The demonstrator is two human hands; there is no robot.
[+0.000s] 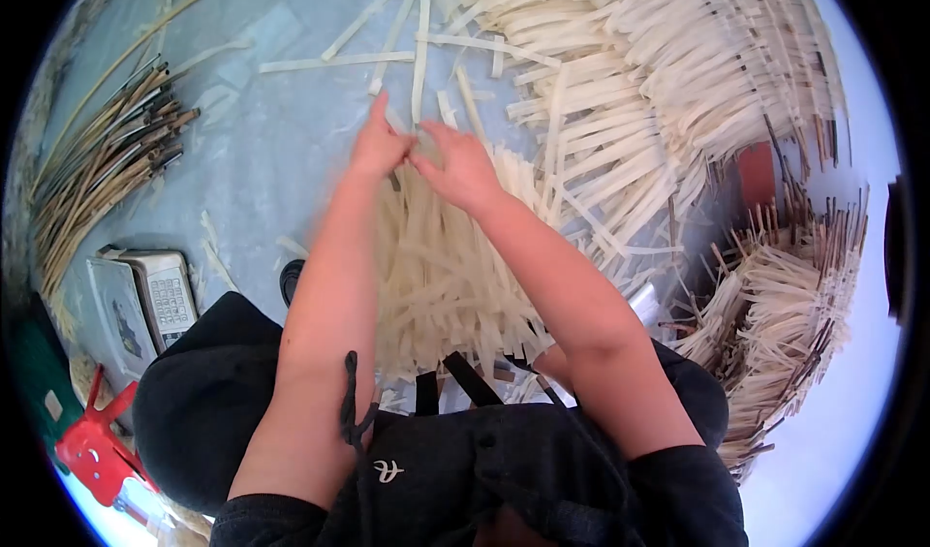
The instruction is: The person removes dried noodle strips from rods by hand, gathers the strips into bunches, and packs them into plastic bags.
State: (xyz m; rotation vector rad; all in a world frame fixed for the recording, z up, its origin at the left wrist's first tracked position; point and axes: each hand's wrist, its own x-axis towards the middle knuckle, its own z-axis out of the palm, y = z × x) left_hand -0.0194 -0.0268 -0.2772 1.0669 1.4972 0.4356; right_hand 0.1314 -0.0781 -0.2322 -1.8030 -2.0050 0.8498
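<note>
I'm seeing the pale-strip pile (pixel 668 72) spreading upper right. The smaller strip bundle (pixel 441 256) is lying front and centre. Right hand (pixel 459 166) is sitting at its far end, thumb and index parted; left hand (pixel 381 146) is pointing its index toward a loose strip (pixel 397 37). Can't tell what, if anything, either's pinching. I'd be keeping fingertips close, strip ends squared.

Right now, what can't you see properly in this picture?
- Head view: anything in the grip of the left hand and right hand; their own fingers hide it.
- Head view: the labels on the keypad; too small to read.
- Head view: the whole of the dark rounded thing; the left forearm covers part.
- Head view: the far end of the upper-right strips; the top edge cuts it off.
</note>
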